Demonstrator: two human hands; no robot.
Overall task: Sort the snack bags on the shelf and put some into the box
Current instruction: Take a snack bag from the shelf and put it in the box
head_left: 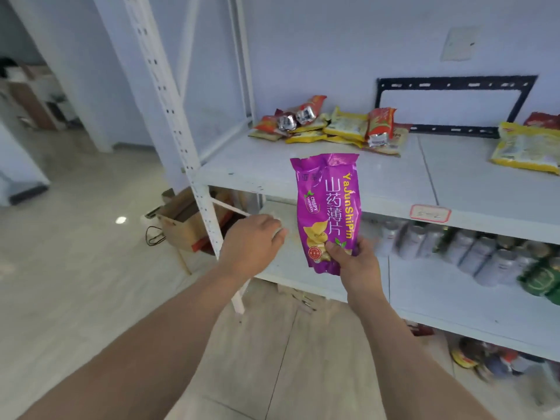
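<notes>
White shelf (318,171) against a pale wall, snack bags (333,125) piled on it.
Right hand (353,262) pinches a purple bag (328,207) upright; left hand (253,244) hovers, fingers loosely curled, empty.

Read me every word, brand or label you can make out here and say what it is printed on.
"YaJunShiPin": purple snack bag, held by the right hand.
"山药薄片": same bag, large white characters.
"CRISPY YAM SLICES": same bag, small white print.
Red-bordered tag on the shelf edge: handwriting unreadable.
Yellow and red bags on the shelf: print too small.
Cans below: blurred.
</notes>
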